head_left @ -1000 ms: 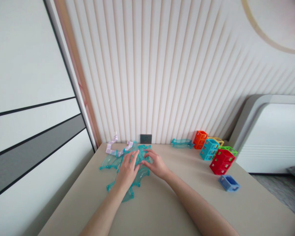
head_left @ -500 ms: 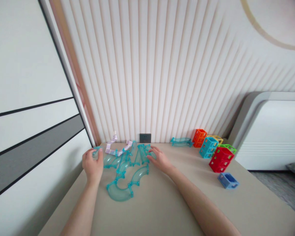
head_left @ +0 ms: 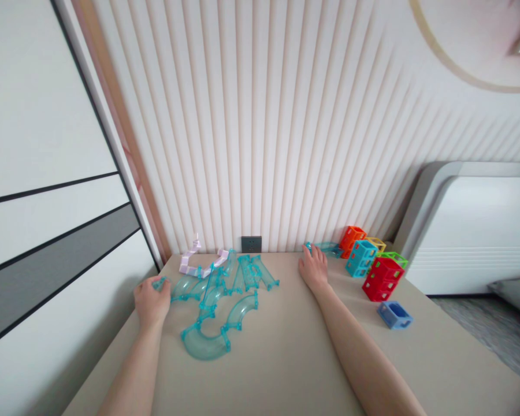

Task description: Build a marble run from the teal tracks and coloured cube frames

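On table (head_left: 286, 358) | blue cube (head_left: 394, 315) hollow | left hand (head_left: 151, 300) gripping teal piece (head_left: 159, 283) | right hand (head_left: 314, 270) spread

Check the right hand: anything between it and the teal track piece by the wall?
Nothing visible. The right hand is already at the teal track piece, fingertips at its near end. The orange cube block sits just beyond the piece's far end, not in between. The left hand is across the table at another teal piece.

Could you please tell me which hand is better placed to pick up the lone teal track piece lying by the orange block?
The right hand: its fingers already reach the teal track piece, while the left hand is across the table.
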A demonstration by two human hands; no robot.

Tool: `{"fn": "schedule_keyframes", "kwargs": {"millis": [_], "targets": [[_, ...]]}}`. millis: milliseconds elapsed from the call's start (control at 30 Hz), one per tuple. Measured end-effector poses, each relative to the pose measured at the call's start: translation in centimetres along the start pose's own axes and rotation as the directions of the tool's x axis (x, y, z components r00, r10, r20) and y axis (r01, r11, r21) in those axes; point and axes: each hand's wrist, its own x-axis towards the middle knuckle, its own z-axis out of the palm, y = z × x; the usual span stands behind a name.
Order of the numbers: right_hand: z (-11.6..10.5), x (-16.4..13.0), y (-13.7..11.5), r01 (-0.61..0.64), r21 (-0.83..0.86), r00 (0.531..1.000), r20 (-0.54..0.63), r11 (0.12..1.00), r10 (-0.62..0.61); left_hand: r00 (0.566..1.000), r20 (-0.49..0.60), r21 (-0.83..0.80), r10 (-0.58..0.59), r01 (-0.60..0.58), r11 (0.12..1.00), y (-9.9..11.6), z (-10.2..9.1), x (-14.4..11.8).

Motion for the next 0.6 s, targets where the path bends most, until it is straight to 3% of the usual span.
{"fn": "schedule_keyframes", "kwargs": {"millis": [267, 467, 600], "targets": [[-0.6, -0.4, -0.6, 0.007, -0.029, 1.0, 0.01, 1.0, -0.007, 0.998, 0.053, 0.02, 0.04, -0.041, 0.999, 0.3, 0.4, -0.3], [-1.0, -0.8, -2.8, 0.144, 0.118, 0.99, -0.023, 0.982, -0.143, 0.994, 0.034, -0.01, 0.101, -0.101, 0.995, 1.0, 0.4, -0.5], [-1.8, -1.4, -4.9, 0.279, 0.242, 0.96, -0.099, 0.929, -0.263, 0.986, -0.043, -0.023, 0.159, -0.161, 0.987, 2.6, -0.4, -0.9]]}}
